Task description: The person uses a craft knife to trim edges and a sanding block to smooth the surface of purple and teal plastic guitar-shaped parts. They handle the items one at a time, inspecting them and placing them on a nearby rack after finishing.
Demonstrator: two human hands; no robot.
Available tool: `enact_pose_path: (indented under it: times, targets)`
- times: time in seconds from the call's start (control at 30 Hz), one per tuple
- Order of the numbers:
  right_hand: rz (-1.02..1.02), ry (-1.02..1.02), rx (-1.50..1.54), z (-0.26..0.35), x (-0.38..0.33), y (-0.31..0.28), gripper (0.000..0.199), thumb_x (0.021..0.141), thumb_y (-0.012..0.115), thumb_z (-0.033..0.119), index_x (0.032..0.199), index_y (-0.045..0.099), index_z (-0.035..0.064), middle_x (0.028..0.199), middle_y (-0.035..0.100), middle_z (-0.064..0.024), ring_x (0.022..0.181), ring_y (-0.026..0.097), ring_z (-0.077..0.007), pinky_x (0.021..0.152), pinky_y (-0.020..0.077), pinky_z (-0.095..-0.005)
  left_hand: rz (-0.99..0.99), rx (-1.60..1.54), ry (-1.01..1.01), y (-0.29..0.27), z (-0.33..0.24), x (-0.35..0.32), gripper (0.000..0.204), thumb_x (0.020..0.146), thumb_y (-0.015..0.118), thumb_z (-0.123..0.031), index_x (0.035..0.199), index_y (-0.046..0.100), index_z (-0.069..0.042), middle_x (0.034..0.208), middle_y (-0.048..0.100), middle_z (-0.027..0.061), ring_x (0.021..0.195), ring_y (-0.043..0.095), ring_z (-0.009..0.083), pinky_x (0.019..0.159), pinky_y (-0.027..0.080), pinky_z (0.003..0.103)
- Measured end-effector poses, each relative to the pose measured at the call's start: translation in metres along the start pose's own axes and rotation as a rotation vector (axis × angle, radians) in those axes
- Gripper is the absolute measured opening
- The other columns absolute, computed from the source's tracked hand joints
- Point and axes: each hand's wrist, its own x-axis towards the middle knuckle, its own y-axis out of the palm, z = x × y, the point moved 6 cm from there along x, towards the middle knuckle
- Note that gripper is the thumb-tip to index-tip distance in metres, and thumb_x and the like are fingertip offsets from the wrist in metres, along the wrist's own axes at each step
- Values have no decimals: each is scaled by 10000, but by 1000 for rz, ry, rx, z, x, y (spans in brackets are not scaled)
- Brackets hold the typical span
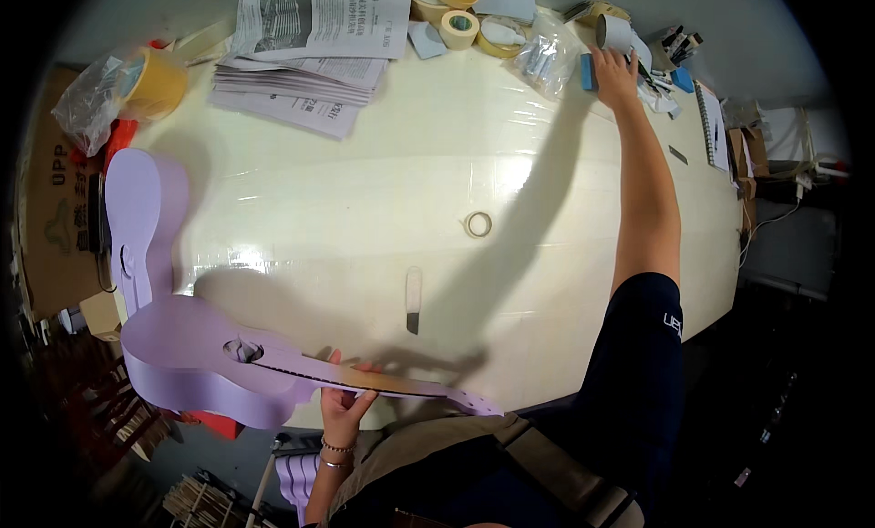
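Left hand (342,414): fingers and thumb closed around the neck of a lilac-painted, waisted guitar (187,359), which sits at the near left edge of a pale cream, film-covered table (365,191). Guitar's body points left, headstock right, close to the person's waist. Crumpled grey wad (243,349) in its round soundhole. Can't tell whether the guitar rests on the table.

Right hand (617,77): arm stretched to the far right, fingers extended among clutter, right beside a blue rectangular block (589,73); can't tell if they grip it. Grey tape roll (613,33) just beyond the fingertips; clear crinkled plastic bag (550,58) to the left.

Second lilac guitar (150,195) at the left edge, partly behind the held one. Mid-table: small tan tape ring (488,224); nearer, to its left, a flat pale-handled knife with dark blade tip (413,295). Far left of centre: stacked printed newspapers (314,36). Far right: white spiral-bound notebook (713,131).
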Motion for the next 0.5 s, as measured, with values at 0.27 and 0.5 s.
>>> enact_pose_path:
  times: [0.27, 0.5]
  targets:
    - [-17, -231, 1018, 33, -186, -129, 908, 632, 754, 345, 1403, 327, 128, 1101, 532, -158, 1027, 545, -304, 880, 440, -416, 150, 1002, 638, 18, -139, -66, 247, 767, 669, -48, 998, 622, 25, 879, 668, 131, 814, 654, 246, 715, 516, 317]
    - [382, -518, 1526, 149, -377, -175, 698, 664, 694, 328, 1305, 486, 145, 1081, 538, -158, 959, 556, -319, 832, 454, -377, -140, 1722, 1084, -29, -211, -21, 247, 879, 542, -107, 1112, 608, -59, 1141, 619, 92, 1187, 509, 310, 1058, 241, 533]
